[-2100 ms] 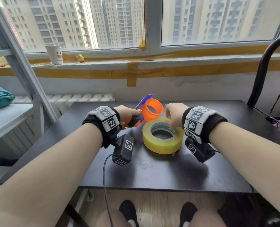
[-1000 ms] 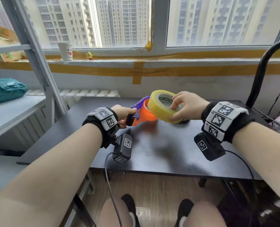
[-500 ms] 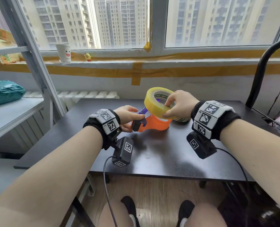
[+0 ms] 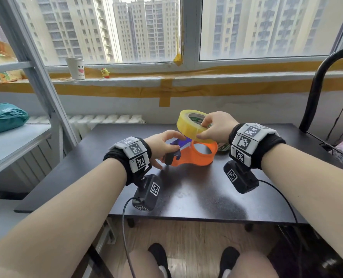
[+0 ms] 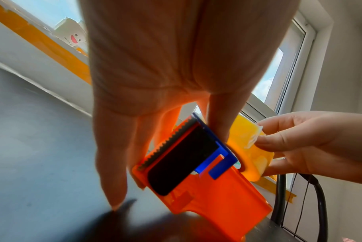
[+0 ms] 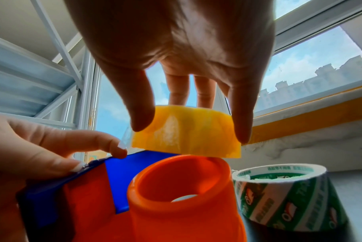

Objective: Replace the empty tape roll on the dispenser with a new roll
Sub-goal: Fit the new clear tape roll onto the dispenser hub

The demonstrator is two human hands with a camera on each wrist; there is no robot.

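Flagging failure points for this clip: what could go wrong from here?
The right hand holds the yellow tape roll tilted above the orange plastic dispenser's hub; it may jam going on. The left hand holds only the handle end, so the dispenser could tip. The serrated blade sits near the fingers.

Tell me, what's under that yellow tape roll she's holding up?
Directly under the yellow tape roll is the orange dispenser, its hub open and bare. The right hand covers the roll's right edge and most of the empty core behind.
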